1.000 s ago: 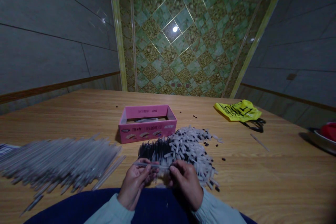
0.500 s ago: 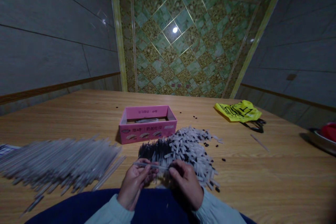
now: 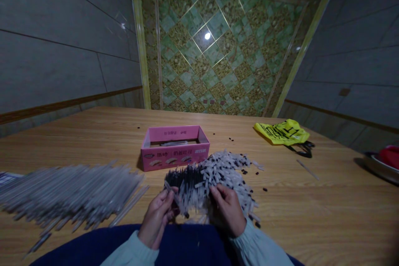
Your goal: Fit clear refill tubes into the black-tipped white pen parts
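My left hand (image 3: 160,214) is closed around a slim clear pen barrel (image 3: 177,199), which slants down to the right and ends in a dark tip. Close by on the right, my right hand (image 3: 229,208) is at the near edge of a heap of whitish pen caps (image 3: 229,170), thumb and fingers pinched together; whatever they hold is hidden. Between the hands and the box lies a bunch of thin pieces with black ends (image 3: 183,176). A wide stack of clear pen barrels (image 3: 77,191) covers the table on the left.
A pink box (image 3: 174,158) with a few slim pieces inside stands behind the piles. Farther right are a yellow bag (image 3: 282,132), a single loose barrel (image 3: 308,169) and a metal bowl (image 3: 382,166) holding something red. Small black bits dot the wooden table (image 3: 311,216).
My hands have moved apart. The barrel in my left hand has swung from nearly level to a downward slant, and my right hand has come off its end, slightly to the right.
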`<state>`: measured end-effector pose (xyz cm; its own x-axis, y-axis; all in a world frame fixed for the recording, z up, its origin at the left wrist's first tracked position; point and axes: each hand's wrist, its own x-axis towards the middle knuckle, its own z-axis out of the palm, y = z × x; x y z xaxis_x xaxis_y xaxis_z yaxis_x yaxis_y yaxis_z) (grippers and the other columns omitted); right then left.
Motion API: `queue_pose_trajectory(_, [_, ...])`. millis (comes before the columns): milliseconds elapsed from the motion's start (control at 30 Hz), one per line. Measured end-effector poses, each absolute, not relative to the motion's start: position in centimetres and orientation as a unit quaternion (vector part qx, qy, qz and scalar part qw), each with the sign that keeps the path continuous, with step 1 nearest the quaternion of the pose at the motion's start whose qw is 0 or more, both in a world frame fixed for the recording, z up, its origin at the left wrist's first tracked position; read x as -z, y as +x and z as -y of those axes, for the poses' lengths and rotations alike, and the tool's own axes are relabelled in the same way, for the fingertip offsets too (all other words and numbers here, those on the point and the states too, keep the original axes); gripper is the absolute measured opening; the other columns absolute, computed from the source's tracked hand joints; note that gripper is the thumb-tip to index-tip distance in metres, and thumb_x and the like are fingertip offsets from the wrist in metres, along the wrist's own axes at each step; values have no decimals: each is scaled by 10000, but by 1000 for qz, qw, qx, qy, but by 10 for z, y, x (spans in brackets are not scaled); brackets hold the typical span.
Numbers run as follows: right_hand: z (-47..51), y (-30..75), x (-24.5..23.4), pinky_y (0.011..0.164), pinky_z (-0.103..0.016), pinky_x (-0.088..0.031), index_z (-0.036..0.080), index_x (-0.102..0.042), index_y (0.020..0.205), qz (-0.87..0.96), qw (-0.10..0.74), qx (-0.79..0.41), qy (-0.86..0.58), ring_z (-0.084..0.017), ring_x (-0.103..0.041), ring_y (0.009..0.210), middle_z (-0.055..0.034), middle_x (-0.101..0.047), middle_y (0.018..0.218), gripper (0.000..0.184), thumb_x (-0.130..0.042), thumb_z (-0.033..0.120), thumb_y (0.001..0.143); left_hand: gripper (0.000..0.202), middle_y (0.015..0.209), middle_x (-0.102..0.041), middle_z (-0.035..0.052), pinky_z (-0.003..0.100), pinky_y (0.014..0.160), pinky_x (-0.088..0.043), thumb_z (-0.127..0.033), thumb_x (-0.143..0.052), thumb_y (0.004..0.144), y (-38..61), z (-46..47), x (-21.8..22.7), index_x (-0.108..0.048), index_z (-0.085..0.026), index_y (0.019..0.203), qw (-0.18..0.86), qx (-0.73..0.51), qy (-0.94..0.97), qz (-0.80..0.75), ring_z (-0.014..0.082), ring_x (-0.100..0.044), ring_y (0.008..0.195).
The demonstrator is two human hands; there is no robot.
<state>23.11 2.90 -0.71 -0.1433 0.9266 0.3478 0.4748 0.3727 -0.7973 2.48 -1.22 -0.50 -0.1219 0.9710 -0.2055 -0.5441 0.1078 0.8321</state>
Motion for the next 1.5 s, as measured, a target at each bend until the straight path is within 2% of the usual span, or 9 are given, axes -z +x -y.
queue_pose_trajectory(100, [-33, 236, 1, 723, -280, -427, 168, -639, 878, 757, 410, -179, -476, -190, -565, 816, -55, -643, 839, 170, -480, 209, 833, 380, 634, -590, -4, 205, 477, -419, -333, -684, 697, 24, 12, 5, -608, -139, 1015, 631, -615, 247, -404, 114, -569, 549])
queue_pose_trajectory(333, [-33, 221, -8, 1040, -444, -240, 242, -366, 1362, 886, 242, -57, -391, -235, -224, 1320, -30, -469, 1354, 807, -408, -30, 603, 442, 615, -518, -30, 157, 347, -190, -311, -718, 632, 25, 11, 6, -642, -144, 1034, 652, -576, 261, -417, 27, -379, 379])
queue_pose_trajectory(500, [-32, 214, -6, 965, -384, -315, 221, -466, 1278, 890, 230, -51, -391, -230, -377, 1181, -57, -569, 1215, 668, -433, -10, 652, 420, 593, -518, -23, 155, 344, -143, -315, -729, 614, 26, 10, 10, -682, -138, 991, 650, -562, 287, -424, 11, -333, 360])
queue_pose_trajectory(800, [-33, 219, 3, 814, -349, -419, 184, -542, 1191, 846, 307, -64, -431, -235, -494, 949, -100, -596, 1017, 510, -464, 23, 713, 380, 749, -646, 55, 226, 618, -503, -71, -715, 624, 24, 11, 3, -685, -143, 997, 713, -574, 204, -347, 112, -603, 632])
queue_pose_trajectory(967, [-35, 220, 10, 907, -382, -414, 197, -560, 1163, 722, 493, -232, -427, -220, -520, 1042, -99, -579, 1117, 327, -448, 198, 856, 362, 781, -668, 70, 265, 690, -531, -116, -726, 649, 25, 13, 1, -666, -140, 1005, 713, -564, 228, -349, 156, -648, 723])
queue_pose_trajectory(1067, [-37, 219, 13, 695, -348, -499, 153, -588, 1069, 586, 551, -421, -419, -192, -609, 772, -84, -640, 885, 322, -553, 352, 819, 343, 785, -670, 73, 240, 649, -527, -156, -732, 657, 26, 15, -1, -661, -132, 991, 713, -547, 250, -360, 141, -643, 688])
queue_pose_trajectory(1167, [-40, 220, 14, 546, -276, -482, 128, -575, 1011, 465, 570, -549, -396, -139, -584, 564, -25, -616, 667, 407, -664, 414, 736, 329, 779, -663, 63, 202, 561, -508, -207, -737, 659, 26, 15, 1, -656, -130, 969, 711, -521, 278, -382, 112, -623, 618])
queue_pose_trajectory(1333, [-41, 224, 8, 574, -244, -496, 154, -571, 931, 389, 595, -604, -361, -138, -622, 634, -23, -641, 715, 416, -774, 366, 636, 308, 734, -656, 47, 122, 310, -289, -299, -702, 691, 26, 16, 8, -652, -115, 934, 702, -468, 364, -394, 22, -457, 391])
queue_pose_trajectory(1500, [-34, 222, 1, 534, -226, -483, 151, -597, 905, 433, 550, -616, -361, -135, -612, 627, -21, -630, 713, 371, -756, 379, 658, 273, 718, -650, 45, 135, 298, -94, -318, -677, 708, 27, 18, 8, -660, -104, 878, 715, -436, 388, -385, -32, -293, 317])
